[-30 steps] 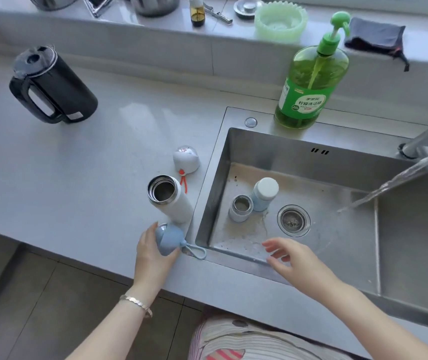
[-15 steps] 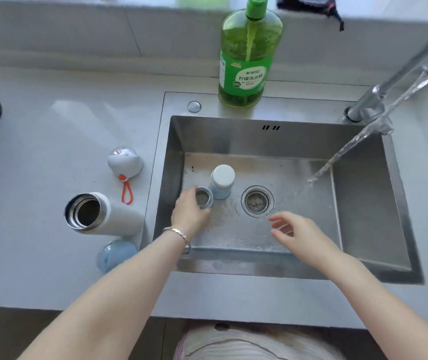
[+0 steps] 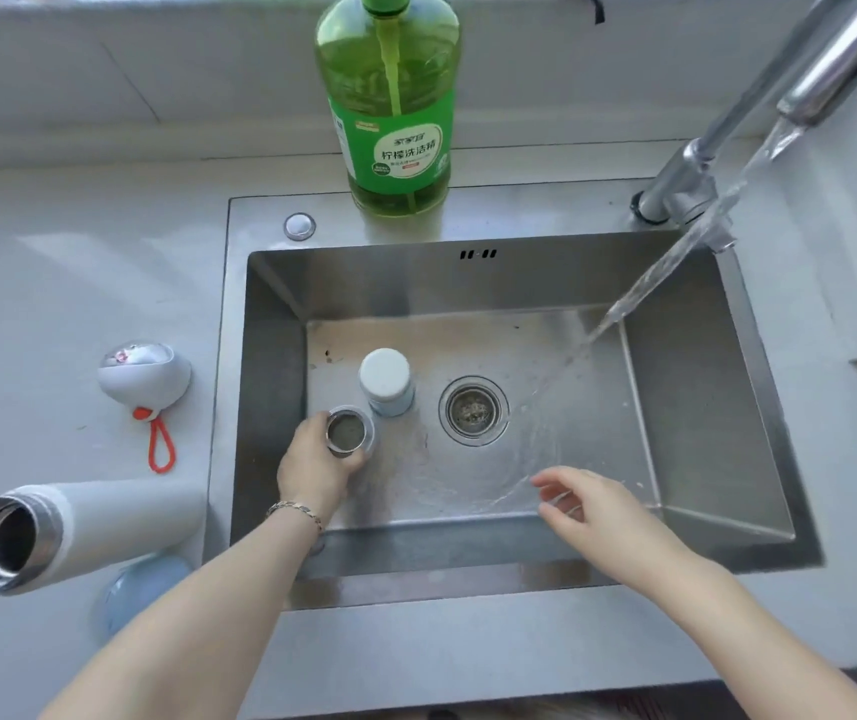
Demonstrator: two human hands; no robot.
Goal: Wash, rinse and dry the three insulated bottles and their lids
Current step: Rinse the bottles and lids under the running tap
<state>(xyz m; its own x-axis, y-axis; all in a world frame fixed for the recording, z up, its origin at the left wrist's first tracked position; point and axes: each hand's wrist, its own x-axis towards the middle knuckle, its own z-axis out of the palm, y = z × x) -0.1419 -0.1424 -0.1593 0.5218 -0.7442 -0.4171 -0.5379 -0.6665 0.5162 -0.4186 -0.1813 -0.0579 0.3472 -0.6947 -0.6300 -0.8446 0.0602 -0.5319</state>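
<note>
The left hand (image 3: 319, 467) reaches into the stainless-steel sink (image 3: 519, 283) and grasps a short, pale open-mouthed bottle (image 3: 348, 432) with a steel rim, fingers curled round its side. This bottle stands upright on the left half of the sink floor. A thin metal bracelet (image 3: 293, 511) circles that wrist. The right hand (image 3: 587, 504) holds nothing. Its fingers are loose and spread over the front right of the sink floor, where a thin sheet of water runs across the steel; I cannot tell whether they touch the floor.

A pale blue bottle with a white lid (image 3: 387, 381) stands upright and closed in the sink's left half, towards the back wall. It is just beside the gripped bottle. The round steel drain strainer (image 3: 474, 410) sits in the middle of the sink floor. A chrome faucet (image 3: 759, 111) rises at the sink's back right corner, and its stream of water (image 3: 675, 262) slants down onto the right of the floor. A transparent green dish-soap bottle (image 3: 392, 106) stands on the sink's back ledge.

On the grey countertop (image 3: 78, 252) left of the sink, a white cylindrical bottle (image 3: 104, 527) lies on its side without a lid. Its steel mouth points away from the sink. Also left of the sink, level with its middle, rests a white domed lid with an orange loop (image 3: 145, 379). A pale blue round lid (image 3: 140, 589) lies off the sink's front left corner, partly under the white bottle.
</note>
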